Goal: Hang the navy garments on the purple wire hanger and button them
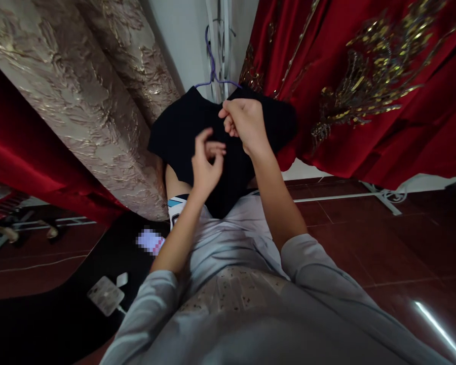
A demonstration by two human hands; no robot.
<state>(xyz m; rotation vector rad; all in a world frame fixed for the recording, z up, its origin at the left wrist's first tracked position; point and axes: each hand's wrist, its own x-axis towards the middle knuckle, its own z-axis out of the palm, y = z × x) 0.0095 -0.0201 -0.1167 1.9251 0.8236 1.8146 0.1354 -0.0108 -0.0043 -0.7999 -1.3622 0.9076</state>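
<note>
A black T-shirt (182, 132) hangs on a purple wire hanger (212, 66) in front of me. My right hand (243, 124) is closed at the shirt's collar, just under the hanger's hook, pinching the fabric there. My left hand (205, 162) hovers in front of the shirt's chest, fingers curled and apart, holding nothing. Both forearms reach up from grey sleeves.
A beige gold-embroidered garment (87, 91) hangs at left, a red garment with gold sequins (365, 76) at right. A white rack foot (383, 192) rests on the red tiled floor. A power strip (105, 295) lies on a dark mat at lower left.
</note>
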